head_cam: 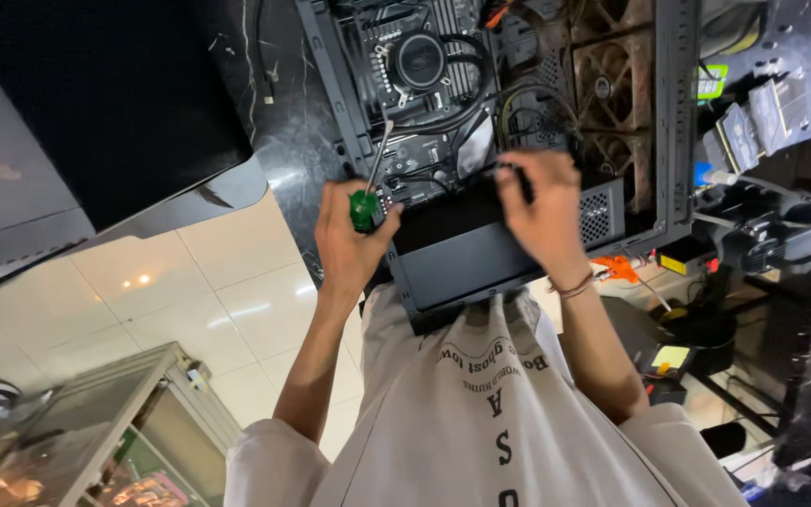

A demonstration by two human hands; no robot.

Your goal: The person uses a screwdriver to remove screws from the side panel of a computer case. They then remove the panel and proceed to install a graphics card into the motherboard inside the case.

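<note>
An open black computer case (678, 141) lies on a dark marble counter (283, 122), showing the motherboard (424, 103) with a round cooler (420, 61) and brown fans (612, 84). My left hand (349, 235) grips a screwdriver (366, 202) with a green handle. Its metal shaft points up toward the board's lower edge. My right hand (542, 211) is closed on a black cable (518, 178) just above the black power supply cover (462, 249).
A large black panel (96, 103) leans at the left. Small boxes and packets (753, 117) lie on the right of the counter. Below them sit black cables, an orange tool (621, 269) and a yellow pad (671, 357). A glass cabinet (105, 441) stands on the tiled floor at lower left.
</note>
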